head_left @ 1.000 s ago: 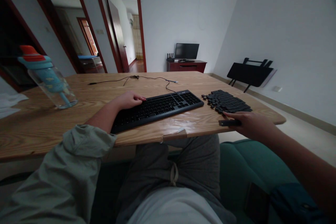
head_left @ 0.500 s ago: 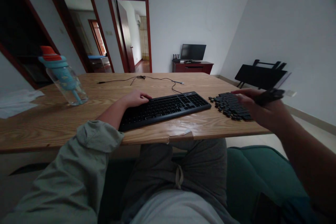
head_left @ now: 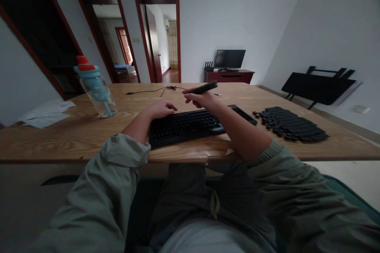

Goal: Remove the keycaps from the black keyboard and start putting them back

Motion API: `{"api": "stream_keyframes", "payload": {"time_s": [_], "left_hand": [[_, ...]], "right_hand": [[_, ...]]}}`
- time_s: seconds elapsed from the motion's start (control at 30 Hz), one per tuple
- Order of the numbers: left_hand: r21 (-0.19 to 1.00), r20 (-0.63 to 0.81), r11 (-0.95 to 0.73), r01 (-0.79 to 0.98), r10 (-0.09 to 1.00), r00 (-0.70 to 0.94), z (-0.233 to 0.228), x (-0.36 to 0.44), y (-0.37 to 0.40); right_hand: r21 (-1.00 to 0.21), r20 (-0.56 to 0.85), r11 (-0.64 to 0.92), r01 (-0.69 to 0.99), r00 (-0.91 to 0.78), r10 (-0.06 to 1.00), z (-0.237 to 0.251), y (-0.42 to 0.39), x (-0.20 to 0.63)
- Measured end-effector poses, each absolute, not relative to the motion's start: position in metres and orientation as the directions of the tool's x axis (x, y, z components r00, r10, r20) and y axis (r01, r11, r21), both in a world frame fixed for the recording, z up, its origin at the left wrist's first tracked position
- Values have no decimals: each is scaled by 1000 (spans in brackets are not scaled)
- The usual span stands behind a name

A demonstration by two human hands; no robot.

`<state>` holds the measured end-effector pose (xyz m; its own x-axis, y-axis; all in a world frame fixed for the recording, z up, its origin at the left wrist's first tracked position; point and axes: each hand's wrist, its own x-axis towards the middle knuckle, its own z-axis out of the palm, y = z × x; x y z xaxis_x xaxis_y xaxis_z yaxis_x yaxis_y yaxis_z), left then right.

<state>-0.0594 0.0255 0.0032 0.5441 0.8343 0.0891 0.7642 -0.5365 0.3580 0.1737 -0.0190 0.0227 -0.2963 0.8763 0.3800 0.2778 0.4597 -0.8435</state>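
Currently, in the head view, a long black plastic keyboard (head_left: 190, 124) lies at a slant near the front edge of a pale wood-grained table (head_left: 118, 144), in front of the person. The left hand (head_left: 160, 109) rests at the keyboard's upper left edge, fingers loosely curled and partly open; it grips nothing that shows, and its fingertips are partly hidden. The right hand (head_left: 204, 101) is above the keyboard, its forearm crossing over the right part of it, with the fingers closed around a slim dark bar-shaped tool (head_left: 203, 87) that slants up to the right. Whether the fingertips also pinch something small, I cannot tell. To the right of the keyboard, apart from it, small black plastic keycaps (head_left: 293, 124) lie in close-set rows, a few looser at their left side. Behind the hands, a thin black cable (head_left: 154, 90) runs across the wood with a bundled knot. Farther left stand a clear bottle with a blue collar and red cap (head_left: 99, 91) and, beside it, crumpled white tissue paper (head_left: 47, 114).
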Motion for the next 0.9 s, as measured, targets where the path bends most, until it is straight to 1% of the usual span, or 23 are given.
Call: {"api": "stream_keyframes", "payload": {"time_s": [0.07,0.17,0.27,0.37,0.5,0.67,0.8,0.9], "left_hand": [[352,108,-547,760,830,547,1,-59,28],[342,132,-547,765,833,537,1,-56,27],[345,118,-540,767,836,536,2,-52,22],[374,103,-532,760,838,536,2,-48,17],[401,122,-537,742,834,538,0,-45,12],[388,174,-570,724,817,550,-1,-39,9],[333,204,-623,707,780,592,-3,-37,12],[286,179,-671,684,739,650,-5,-38,16]], "right_hand": [[-840,345,424,339,-269,899,6,-8,174],[-793,339,398,461,-208,917,-13,-3,180],[-767,336,379,518,-180,925,-20,-6,182],[-743,334,374,556,-176,926,-22,-7,180],[-738,354,396,547,-186,917,-23,-5,179],[-749,360,399,529,-180,915,-23,-6,179],[-760,375,411,503,-176,910,-22,-9,178],[-761,373,415,498,-187,909,-22,-9,178]]}}
